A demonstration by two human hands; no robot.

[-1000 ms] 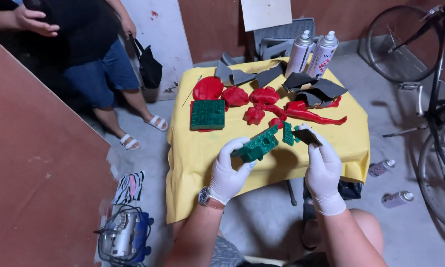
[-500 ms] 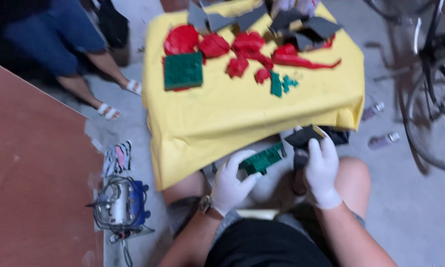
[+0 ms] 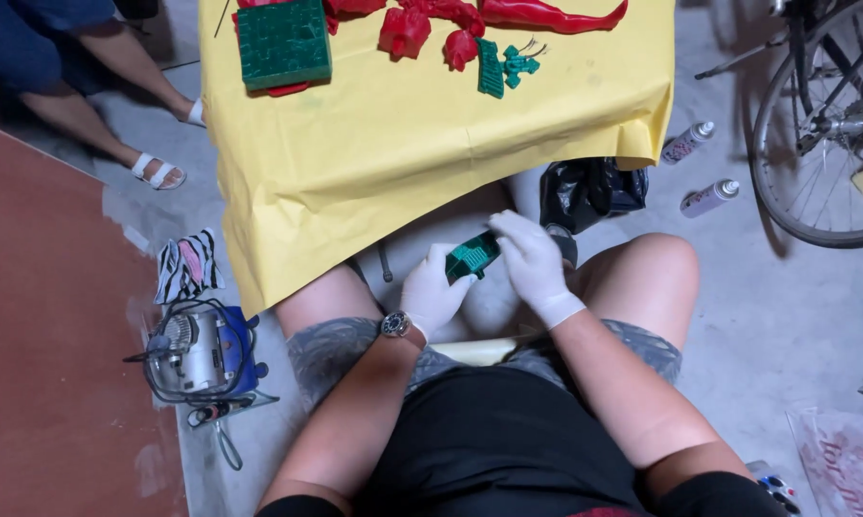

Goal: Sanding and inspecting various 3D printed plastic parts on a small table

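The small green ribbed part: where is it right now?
In the head view, the small green ribbed part is held between the left hand and right hand, over the person's lap, just below the yellow cloth edge.

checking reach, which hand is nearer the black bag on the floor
Right. The right hand sits just below-left of the black bag; the left hand lies farther left, past the green piece.

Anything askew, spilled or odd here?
Two spray cans lie tipped on the floor beside the bicycle wheel. Otherwise nothing stands out: both gloved hands, left hand and right hand, hold the green part.
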